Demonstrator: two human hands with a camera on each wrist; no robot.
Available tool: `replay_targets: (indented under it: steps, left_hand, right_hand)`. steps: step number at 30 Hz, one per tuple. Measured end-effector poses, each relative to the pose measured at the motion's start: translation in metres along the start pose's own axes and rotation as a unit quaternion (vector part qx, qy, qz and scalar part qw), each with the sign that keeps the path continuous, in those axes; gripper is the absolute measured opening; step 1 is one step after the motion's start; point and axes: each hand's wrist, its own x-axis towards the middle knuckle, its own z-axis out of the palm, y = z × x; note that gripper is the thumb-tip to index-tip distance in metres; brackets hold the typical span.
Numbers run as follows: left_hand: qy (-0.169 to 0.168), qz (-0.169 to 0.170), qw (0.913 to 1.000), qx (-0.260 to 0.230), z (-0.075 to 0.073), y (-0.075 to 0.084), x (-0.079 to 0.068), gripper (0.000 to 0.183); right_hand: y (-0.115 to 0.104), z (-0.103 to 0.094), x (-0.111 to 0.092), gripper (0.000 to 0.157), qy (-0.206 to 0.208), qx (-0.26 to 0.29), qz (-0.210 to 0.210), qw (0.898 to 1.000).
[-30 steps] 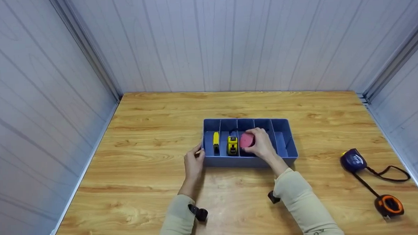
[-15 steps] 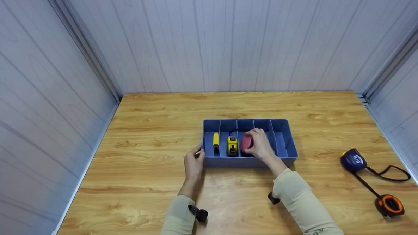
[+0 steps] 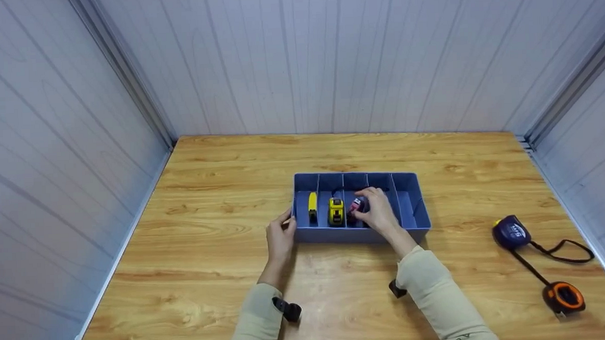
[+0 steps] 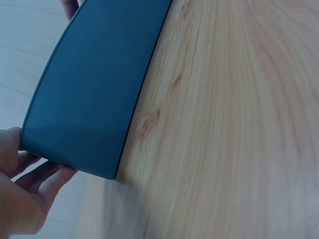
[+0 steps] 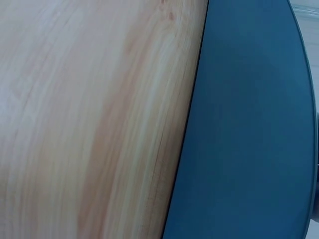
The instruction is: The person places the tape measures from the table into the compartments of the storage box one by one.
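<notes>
R fingers (image 3: pixel 371 192) pinch tape (image 3: pixel 355 206) in smooth rect. bin (image 3: pixel 336 234).

Head cam: high, on near side of blue tray (image 3: pixel 336 234), well back, facing forward-down. Wrist cams: low, close, facing its near wall (image 4: pixel 94 89), which both share.

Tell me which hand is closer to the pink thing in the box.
Right. The right hand holds the pink thing in the middle compartment of the box; the left hand is farther off, at the box's left end.
</notes>
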Motion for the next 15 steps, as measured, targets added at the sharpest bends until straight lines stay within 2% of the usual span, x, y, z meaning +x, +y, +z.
replay_targets:
  steps: [8,15]
  left_hand:
    - [-0.001,0.007,1.0000,0.004,-0.001,-0.001,0.000,0.034]
    - [-0.004,0.006,1.0000,0.002,0.000,-0.001,-0.001,0.034]
  right_hand:
    - [0.002,-0.005,-0.004,0.035,0.014,0.027,-0.015,0.999]
    - [0.001,-0.013,-0.006,0.032,0.024,0.026,-0.017,0.999]
